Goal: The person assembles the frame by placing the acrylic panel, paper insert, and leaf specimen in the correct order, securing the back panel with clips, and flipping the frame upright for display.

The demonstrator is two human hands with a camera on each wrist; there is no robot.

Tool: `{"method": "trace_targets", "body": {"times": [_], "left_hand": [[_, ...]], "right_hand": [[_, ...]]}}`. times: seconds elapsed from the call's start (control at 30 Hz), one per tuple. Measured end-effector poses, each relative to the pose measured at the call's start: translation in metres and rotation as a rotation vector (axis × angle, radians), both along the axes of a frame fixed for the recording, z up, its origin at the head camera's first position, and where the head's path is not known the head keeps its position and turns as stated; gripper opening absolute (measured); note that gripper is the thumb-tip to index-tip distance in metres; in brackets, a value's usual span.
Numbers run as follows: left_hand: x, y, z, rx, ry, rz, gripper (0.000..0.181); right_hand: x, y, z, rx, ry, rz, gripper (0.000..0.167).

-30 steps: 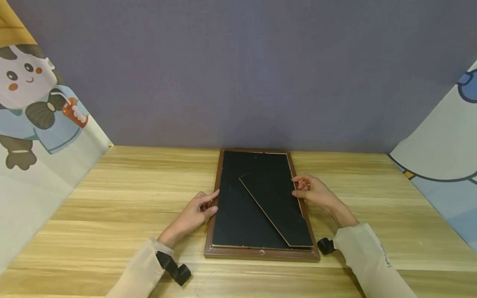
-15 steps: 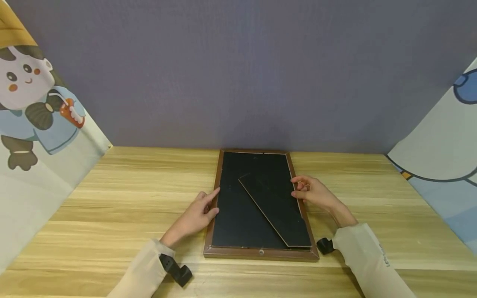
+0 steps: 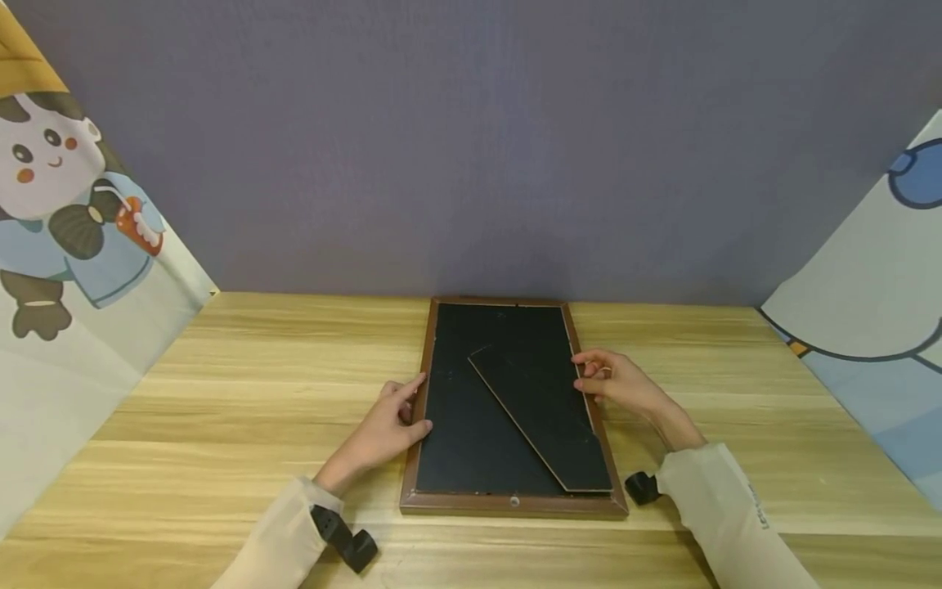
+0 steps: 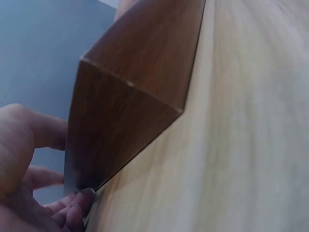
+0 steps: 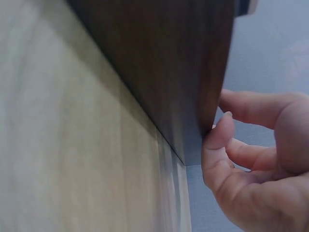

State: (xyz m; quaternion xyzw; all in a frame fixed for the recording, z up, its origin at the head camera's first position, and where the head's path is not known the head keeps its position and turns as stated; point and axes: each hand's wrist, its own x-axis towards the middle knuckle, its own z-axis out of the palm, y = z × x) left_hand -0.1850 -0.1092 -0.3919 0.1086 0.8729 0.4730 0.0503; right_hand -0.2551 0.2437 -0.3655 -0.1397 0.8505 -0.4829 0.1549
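Note:
A brown-rimmed picture frame (image 3: 515,504) lies on the wooden table with its black backing board (image 3: 459,425) facing up. Across that board a black easel leg (image 3: 548,417) slants from the middle to the near right corner. My left hand (image 3: 379,429) holds the frame's left side, index finger and thumb on the rim, the other fingers curled against the side. On the opposite side my right hand (image 3: 621,380) grips the right rim with thumb and fingertips. Both wrist views show fingers touching the brown side of the frame; its front is hidden underneath.
The wooden table (image 3: 221,409) spreads around the frame. Behind stands a grey-purple partition (image 3: 471,147), close to the frame's far edge. Printed cartoon panels (image 3: 74,213) flank the table left and right. A black wrist camera (image 3: 342,536) sits on the left sleeve.
My left thumb has slid slightly nearer along the frame's rim, widening its gap to the index finger. The right hand keeps its place on the frame. The view has shifted slightly.

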Motion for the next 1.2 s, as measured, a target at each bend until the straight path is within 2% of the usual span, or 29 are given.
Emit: {"method": "trace_targets", "body": {"times": [0.17,0.37,0.73,0.97,1.2], "left_hand": [[0.003,0.002,0.001,0.028,-0.025,0.065,0.074],[0.003,0.003,-0.001,0.022,-0.022,0.105,0.072],[0.001,0.002,-0.001,0.054,-0.024,0.116,0.069],[0.002,0.000,-0.003,0.069,-0.034,0.108,0.069],[0.001,0.002,-0.003,0.073,-0.021,0.116,0.068]], "right_hand": [[0.000,-0.001,0.001,0.004,-0.008,-0.008,0.047],[-0.002,0.000,0.004,0.000,-0.038,-0.027,0.047],[-0.017,-0.003,0.009,0.055,-0.015,-0.113,0.045],[-0.032,-0.009,0.010,0.036,-0.015,-0.130,0.044],[-0.049,-0.014,0.009,0.081,0.023,-0.141,0.042]]}}
